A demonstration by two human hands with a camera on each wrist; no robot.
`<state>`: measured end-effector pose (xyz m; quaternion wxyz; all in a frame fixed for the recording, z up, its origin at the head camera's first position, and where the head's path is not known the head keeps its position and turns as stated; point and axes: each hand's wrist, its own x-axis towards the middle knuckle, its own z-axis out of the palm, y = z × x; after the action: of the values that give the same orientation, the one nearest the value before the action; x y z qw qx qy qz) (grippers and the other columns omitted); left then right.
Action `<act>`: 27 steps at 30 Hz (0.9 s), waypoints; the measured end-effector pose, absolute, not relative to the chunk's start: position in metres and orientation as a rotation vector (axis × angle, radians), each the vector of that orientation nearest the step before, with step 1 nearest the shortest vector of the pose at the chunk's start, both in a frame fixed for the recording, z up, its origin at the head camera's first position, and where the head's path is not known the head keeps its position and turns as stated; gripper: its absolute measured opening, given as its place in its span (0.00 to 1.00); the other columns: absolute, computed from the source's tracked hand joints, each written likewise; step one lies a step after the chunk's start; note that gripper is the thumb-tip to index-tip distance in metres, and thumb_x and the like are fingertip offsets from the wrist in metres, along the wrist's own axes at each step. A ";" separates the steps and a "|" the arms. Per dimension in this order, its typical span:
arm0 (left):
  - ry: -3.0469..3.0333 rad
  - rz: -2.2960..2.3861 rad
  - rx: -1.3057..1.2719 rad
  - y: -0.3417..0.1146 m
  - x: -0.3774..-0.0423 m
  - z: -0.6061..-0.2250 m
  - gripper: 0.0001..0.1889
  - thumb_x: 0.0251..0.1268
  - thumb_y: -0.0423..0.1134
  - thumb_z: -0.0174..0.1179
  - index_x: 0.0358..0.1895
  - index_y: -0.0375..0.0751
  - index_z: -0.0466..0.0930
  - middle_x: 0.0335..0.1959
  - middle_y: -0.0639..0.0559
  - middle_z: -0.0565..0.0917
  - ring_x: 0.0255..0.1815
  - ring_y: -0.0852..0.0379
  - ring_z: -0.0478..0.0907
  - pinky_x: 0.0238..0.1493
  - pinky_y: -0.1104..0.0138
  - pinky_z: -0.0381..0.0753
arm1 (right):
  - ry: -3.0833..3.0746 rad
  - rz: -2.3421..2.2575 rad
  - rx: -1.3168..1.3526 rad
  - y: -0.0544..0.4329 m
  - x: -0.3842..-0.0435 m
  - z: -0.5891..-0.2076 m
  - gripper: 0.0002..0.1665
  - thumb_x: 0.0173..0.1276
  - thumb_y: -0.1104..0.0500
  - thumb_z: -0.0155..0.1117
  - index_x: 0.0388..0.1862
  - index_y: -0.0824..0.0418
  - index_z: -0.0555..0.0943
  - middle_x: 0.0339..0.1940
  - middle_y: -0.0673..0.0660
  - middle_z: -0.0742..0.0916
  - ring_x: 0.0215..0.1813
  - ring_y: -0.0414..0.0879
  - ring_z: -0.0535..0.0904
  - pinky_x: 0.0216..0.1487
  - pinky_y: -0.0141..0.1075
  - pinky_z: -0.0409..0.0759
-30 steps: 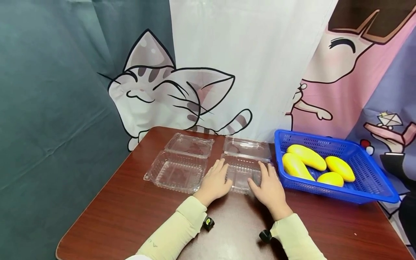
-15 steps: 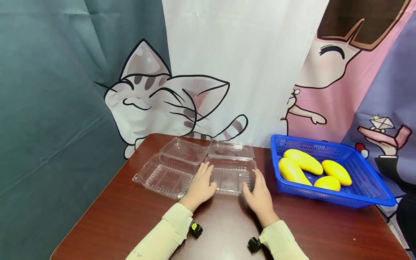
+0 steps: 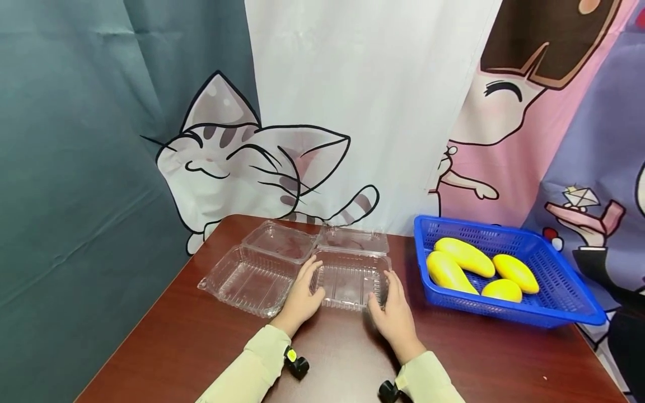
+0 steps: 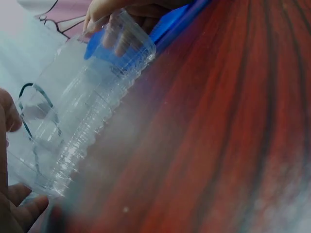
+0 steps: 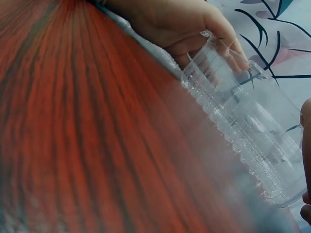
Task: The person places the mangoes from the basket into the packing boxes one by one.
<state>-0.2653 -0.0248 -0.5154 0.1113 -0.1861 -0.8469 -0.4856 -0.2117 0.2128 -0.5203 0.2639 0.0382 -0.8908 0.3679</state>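
Observation:
Two clear plastic clamshell boxes lie on the table with lids folded back, side by side and close together. Around the right clamshell box [image 3: 347,280] are both hands, one at each side wall. My left hand [image 3: 300,296] lies along its left wall with fairly straight fingers, between the two boxes. Along the right wall, my right hand [image 3: 395,316] rests with fingers extended and thumb near the front corner. The left clamshell box [image 3: 252,280] sits slightly turned, partly behind my left hand. In the left wrist view the box's ridged front edge [image 4: 92,131] shows between both hands.
A blue plastic basket [image 3: 559,285] stands to the right, holding several yellow mango-like fruits [image 3: 463,257]. The brown wooden table [image 3: 201,347] ends at the left near a grey-green curtain. A cat-printed cloth [image 3: 312,67] hangs behind.
The right clamshell box has slid left between the hands, closing the gap to the left box, which now sits more turned. Both hands moved left with it. The head view has shifted too.

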 end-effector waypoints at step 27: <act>-2.395 -1.613 -0.680 -0.026 -0.265 -0.525 0.35 0.58 0.31 0.62 0.73 0.43 0.69 0.82 0.42 0.50 0.80 0.40 0.51 0.69 0.41 0.64 | -2.538 0.645 0.018 0.332 -0.233 -0.399 0.25 0.70 0.51 0.61 0.60 0.63 0.75 0.52 0.66 0.84 0.50 0.62 0.81 0.47 0.59 0.78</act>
<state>-0.2647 -0.0256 -0.5247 0.0871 -0.2284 -0.8042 -0.5417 -0.2330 0.3324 -0.3987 0.2587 0.0068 -0.9362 0.2378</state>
